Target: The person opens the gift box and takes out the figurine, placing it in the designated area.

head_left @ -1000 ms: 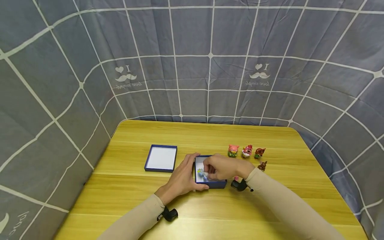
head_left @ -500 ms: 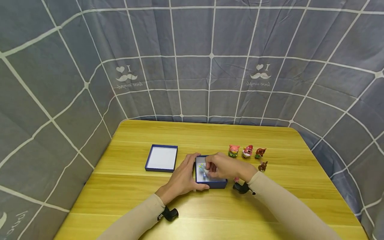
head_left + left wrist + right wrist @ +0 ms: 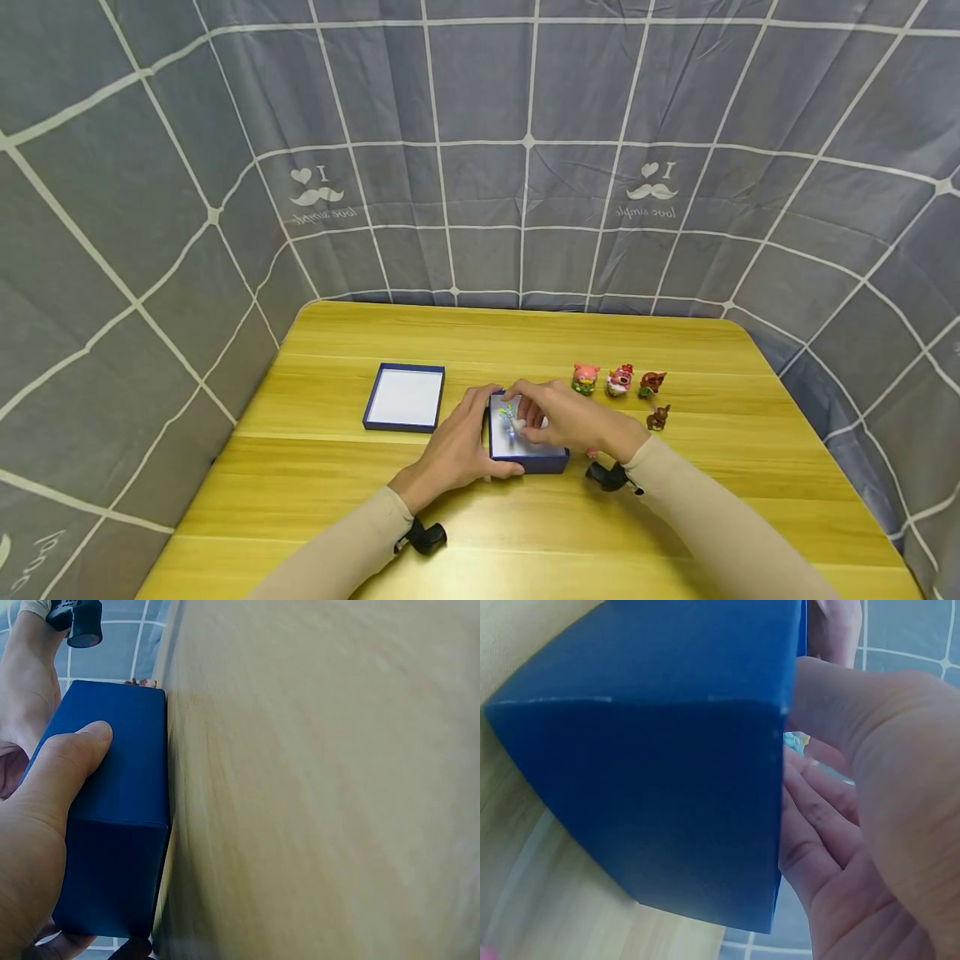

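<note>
My left hand (image 3: 457, 437) grips the left side of a deep blue box (image 3: 531, 463), thumb along the front wall and fingers at the far left corner. In the left wrist view the thumb lies flat on the blue wall (image 3: 127, 765). My right hand (image 3: 570, 417) reaches over the box's right side and pinches a small light-blue figurine (image 3: 511, 421) with yellow-green on top, just over the white inside. The right wrist view has the box wall (image 3: 652, 787) in front, hiding the fingertips; a bit of the figurine (image 3: 795, 741) shows between thumb and fingers.
The box's shallow lid (image 3: 407, 398) lies white side up at the left. At the right stand a pink pig figurine (image 3: 585, 378), a pink-and-red figurine (image 3: 619, 380) and brown figurines (image 3: 652, 383) (image 3: 657, 417). A small pink thing (image 3: 592, 452) peeks out by the right wrist.
My right hand's fingers have loosened and shifted slightly, and more of the light-blue figurine shows, now tilted more upright in the box. My left hand has stayed on the box.
</note>
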### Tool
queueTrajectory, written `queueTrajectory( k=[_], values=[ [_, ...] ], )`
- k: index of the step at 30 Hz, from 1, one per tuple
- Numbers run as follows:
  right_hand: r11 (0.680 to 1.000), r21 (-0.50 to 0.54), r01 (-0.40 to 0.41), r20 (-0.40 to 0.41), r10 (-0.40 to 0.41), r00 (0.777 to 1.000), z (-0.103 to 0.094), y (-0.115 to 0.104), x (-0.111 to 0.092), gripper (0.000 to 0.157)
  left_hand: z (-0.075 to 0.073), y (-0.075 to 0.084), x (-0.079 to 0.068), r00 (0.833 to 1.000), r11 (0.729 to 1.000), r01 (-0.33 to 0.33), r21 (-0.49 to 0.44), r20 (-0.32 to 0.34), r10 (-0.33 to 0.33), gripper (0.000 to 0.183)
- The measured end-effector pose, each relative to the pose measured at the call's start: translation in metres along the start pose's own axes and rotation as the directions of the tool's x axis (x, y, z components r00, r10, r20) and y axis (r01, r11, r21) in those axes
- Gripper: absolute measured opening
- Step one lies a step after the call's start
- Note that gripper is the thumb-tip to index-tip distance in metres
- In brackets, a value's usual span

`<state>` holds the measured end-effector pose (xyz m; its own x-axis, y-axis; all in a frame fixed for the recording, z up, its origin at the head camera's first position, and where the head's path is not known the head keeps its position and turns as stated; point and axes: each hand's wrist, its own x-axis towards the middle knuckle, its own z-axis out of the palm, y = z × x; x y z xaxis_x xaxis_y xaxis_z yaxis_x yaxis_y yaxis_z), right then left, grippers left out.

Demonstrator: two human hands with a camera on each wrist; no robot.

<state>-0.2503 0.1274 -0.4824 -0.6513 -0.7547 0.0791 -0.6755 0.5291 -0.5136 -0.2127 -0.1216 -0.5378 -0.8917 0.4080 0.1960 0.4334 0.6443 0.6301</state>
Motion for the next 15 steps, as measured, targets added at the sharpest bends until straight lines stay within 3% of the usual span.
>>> queueTrajectory(
  k=[4, 15],
  values=[
    [1.000, -0.012, 0.004, -0.003, -0.004, 1.000, -0.0017, -0.0008, -0.0019, 0.051, -0.0011, 0.0008, 0.0001, 1.000, 1.000, 0.000, -0.003, 0.001, 0.000, 0.130],
    [1.000, -0.015, -0.003, -0.035, 0.002, 0.999, 0.0006, 0.0014, -0.0076, 0.045, -0.0012, 0.0003, -0.0006, 1.000, 1.000, 0.004, -0.002, 0.002, -0.004, 0.129]
  ],
)
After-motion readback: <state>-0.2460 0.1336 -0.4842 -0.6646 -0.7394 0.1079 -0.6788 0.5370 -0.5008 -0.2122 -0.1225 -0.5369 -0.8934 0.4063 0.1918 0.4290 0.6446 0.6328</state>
